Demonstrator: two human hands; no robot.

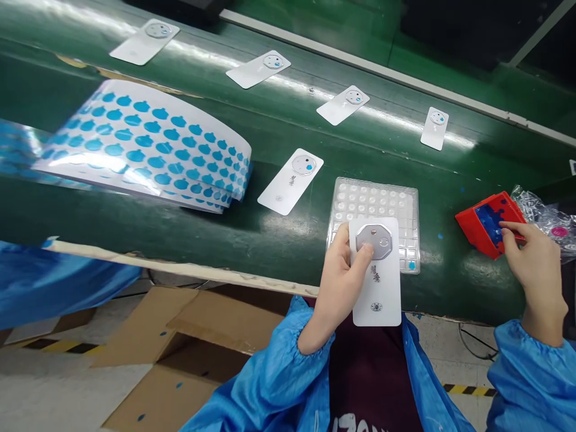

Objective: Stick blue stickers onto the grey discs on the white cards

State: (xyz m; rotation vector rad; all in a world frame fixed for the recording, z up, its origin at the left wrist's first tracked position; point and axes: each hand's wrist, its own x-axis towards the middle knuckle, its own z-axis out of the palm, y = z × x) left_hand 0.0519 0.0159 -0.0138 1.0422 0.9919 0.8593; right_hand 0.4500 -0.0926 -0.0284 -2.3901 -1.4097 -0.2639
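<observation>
My left hand grips a white card from the side, its thumb lying on an octagonal metal plate fixed to the card. Behind the card lies a clear plastic tray of small round pockets. My right hand pinches the edge of a red plastic holder with a blue patch inside. Several similar white cards, such as one near the tray, lie spaced along the belt.
A green conveyor belt runs across the view, with a wide sheet of blue stickers curling on it at left. A crumpled plastic bag lies beyond the red holder. Below the belt's near edge stands an open cardboard box.
</observation>
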